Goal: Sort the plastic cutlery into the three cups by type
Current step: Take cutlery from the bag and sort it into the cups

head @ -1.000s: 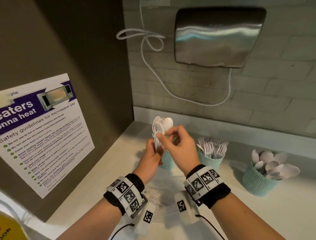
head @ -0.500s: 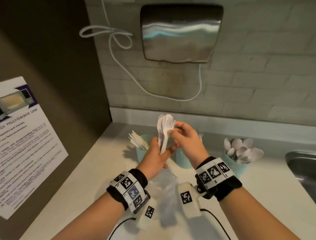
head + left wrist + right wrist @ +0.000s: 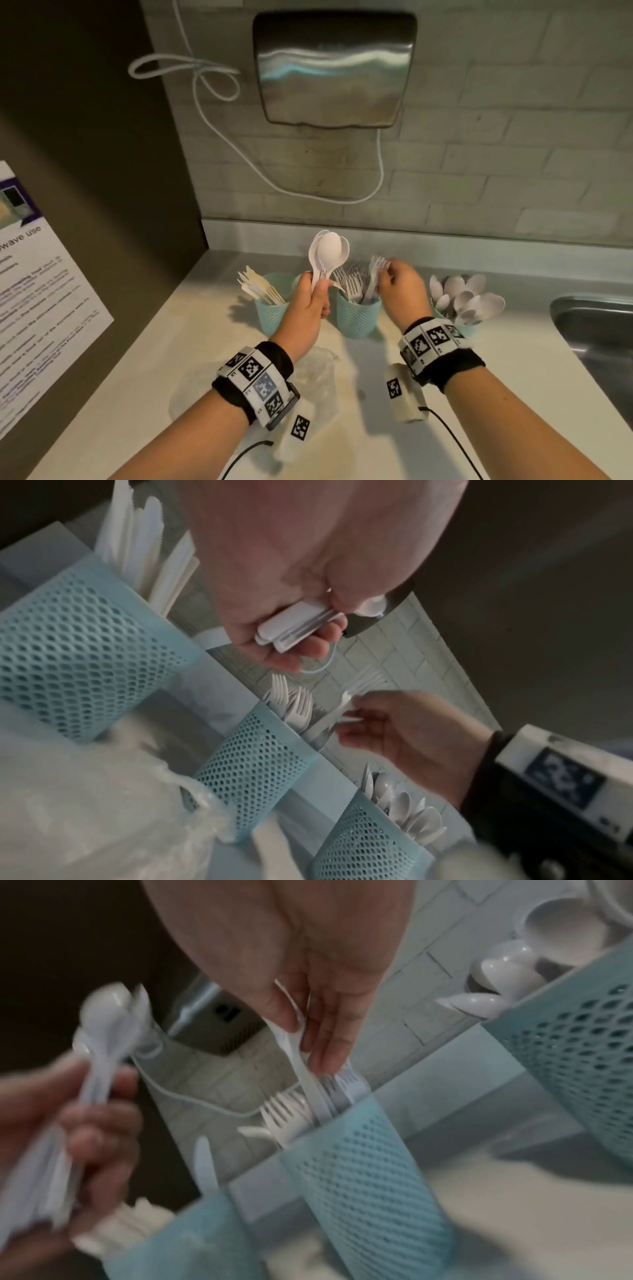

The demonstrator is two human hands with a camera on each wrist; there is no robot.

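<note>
My left hand (image 3: 313,301) grips a bundle of white spoons (image 3: 328,253) upright by their handles, above the gap between the left and middle cups; the handle ends (image 3: 294,628) show in the left wrist view. My right hand (image 3: 394,284) pinches a white fork (image 3: 373,277) whose handle end stands in the middle cup (image 3: 358,317) among several forks (image 3: 287,1112). The left cup (image 3: 274,308) holds knives (image 3: 260,286). The right cup (image 3: 469,329) holds spoons (image 3: 469,298). All three cups are teal mesh.
A crumpled clear plastic bag (image 3: 308,377) lies on the white counter (image 3: 171,359) in front of the cups. A steel sink (image 3: 596,335) sits at the right. A hand dryer (image 3: 334,68) and its cable hang on the tiled wall. A poster (image 3: 37,291) covers the left panel.
My right hand has drawn a fork out of the bundle and carried it right and down into the middle cup. The left hand still holds the spoons upright.
</note>
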